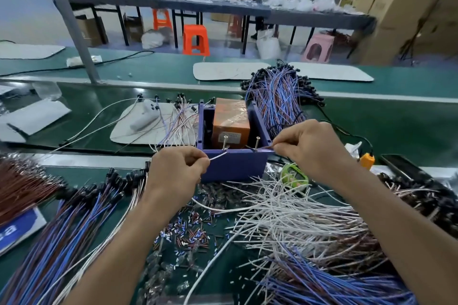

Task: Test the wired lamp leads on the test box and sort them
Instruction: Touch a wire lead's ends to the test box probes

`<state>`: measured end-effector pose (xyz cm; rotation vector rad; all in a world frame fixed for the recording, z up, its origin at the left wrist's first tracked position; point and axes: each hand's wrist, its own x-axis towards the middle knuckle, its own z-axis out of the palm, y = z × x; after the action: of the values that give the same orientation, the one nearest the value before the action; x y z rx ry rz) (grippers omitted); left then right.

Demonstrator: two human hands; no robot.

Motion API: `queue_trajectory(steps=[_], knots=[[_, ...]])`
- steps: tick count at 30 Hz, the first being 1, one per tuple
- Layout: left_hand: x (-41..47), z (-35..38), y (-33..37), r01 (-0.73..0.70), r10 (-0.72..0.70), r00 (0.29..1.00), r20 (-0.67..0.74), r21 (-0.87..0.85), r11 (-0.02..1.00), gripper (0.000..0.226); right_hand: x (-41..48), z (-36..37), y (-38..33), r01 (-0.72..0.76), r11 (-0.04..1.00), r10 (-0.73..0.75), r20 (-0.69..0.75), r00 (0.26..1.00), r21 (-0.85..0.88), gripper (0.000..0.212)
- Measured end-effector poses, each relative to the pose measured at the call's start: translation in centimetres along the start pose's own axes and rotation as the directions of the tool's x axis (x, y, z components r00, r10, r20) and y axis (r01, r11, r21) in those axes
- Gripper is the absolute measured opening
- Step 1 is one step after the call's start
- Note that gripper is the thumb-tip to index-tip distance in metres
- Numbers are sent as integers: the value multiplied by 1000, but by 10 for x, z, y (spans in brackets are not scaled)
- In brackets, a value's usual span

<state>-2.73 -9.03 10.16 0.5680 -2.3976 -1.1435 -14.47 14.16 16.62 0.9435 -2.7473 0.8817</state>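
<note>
the left hand (176, 171) pinched a white lead (218, 157), its tip at the left screw (225, 142) on the near wall of the blue test box (235, 166), mid-bench. the right hand (307, 146) pinched another lead end (266, 148) beside the right screw (257, 143). loose white leads (285, 210) lay near right, blue bundles (74, 225) near left.
</note>
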Motion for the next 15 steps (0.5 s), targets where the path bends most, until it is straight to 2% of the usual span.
queue_trajectory(steps=[8, 15], knots=[[3, 16, -10, -36, 37, 992, -119, 11, 999, 9, 2, 14, 16, -34, 998, 35, 11, 999, -50, 10], [4, 24, -13, 1, 16, 970, -244, 70, 998, 21, 6, 17, 26, -86, 996, 87, 7, 996, -37, 11]])
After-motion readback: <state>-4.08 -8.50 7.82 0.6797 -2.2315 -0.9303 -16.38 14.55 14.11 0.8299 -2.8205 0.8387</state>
